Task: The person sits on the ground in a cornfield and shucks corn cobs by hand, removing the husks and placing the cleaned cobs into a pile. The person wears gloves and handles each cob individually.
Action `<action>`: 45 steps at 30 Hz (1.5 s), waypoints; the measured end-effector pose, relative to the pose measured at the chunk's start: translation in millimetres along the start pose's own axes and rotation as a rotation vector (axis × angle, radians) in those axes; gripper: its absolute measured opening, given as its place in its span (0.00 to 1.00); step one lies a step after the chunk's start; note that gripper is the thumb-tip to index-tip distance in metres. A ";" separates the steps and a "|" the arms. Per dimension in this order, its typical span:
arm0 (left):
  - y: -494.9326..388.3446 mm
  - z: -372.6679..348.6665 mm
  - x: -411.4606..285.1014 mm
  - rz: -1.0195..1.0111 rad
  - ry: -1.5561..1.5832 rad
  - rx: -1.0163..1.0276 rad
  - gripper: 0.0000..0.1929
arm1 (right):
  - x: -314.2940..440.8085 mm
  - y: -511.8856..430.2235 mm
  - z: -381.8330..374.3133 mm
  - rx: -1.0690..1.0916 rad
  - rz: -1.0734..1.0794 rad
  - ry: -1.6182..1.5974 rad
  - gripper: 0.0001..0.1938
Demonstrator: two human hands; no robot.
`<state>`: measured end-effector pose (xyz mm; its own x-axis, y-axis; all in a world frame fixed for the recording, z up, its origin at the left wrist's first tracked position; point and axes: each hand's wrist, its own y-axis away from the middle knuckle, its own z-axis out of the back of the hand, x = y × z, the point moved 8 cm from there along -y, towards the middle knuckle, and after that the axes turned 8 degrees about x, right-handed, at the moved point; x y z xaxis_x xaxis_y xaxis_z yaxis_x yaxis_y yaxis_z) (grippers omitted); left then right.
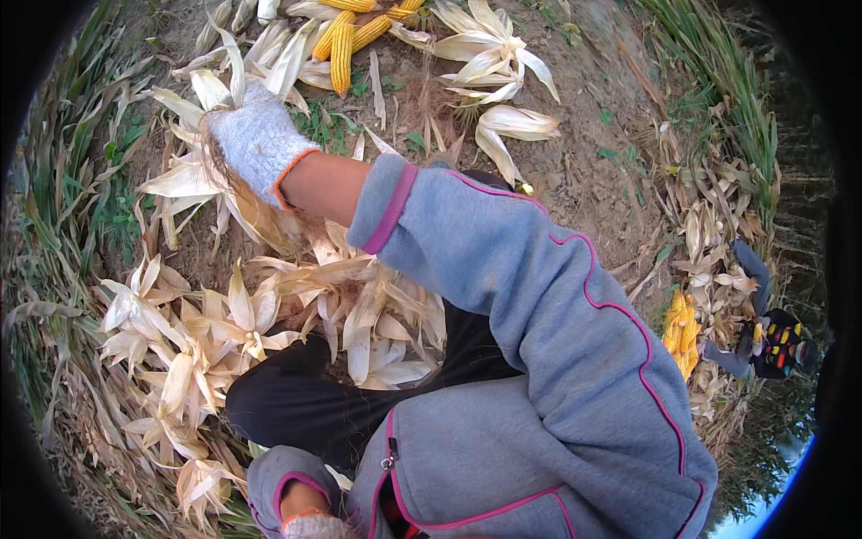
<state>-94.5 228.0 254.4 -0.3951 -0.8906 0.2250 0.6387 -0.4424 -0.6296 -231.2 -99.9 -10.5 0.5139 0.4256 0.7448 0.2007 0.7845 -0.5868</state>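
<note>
My right hand (259, 135), in a white knit glove with an orange cuff, reaches across my body to the upper left. It is among pale dry corn husks (185, 178), touching them, with brown corn silk beside the glove. Its fingers are mostly hidden, so I cannot tell whether they grip anything. Close above and to the right lie several husked yellow corn ears (341, 59). At the bottom edge my left hand (316, 525), gloved too, shows only near its cuff; its fingers are cut off from view.
Opened husks (185, 370) are heaped left of my bent leg (303, 397). More husks (495, 50) lie on bare soil (586, 121) ahead. Cut stalks and leaves (54, 222) line the left. At far right are a pile of corn ears (680, 333) and another person (774, 343).
</note>
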 end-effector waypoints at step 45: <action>390.6 -190.4 133.4 1.882 0.148 0.022 0.17 | 102.9 15.1 -17.5 0.452 -0.734 -1.501 0.09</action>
<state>-23.4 -43.6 -103.1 0.6897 -0.1358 -0.7112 0.2550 0.9649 0.0630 -160.7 -52.2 51.7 -0.7851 -0.2402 0.5709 -0.3471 0.9340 -0.0843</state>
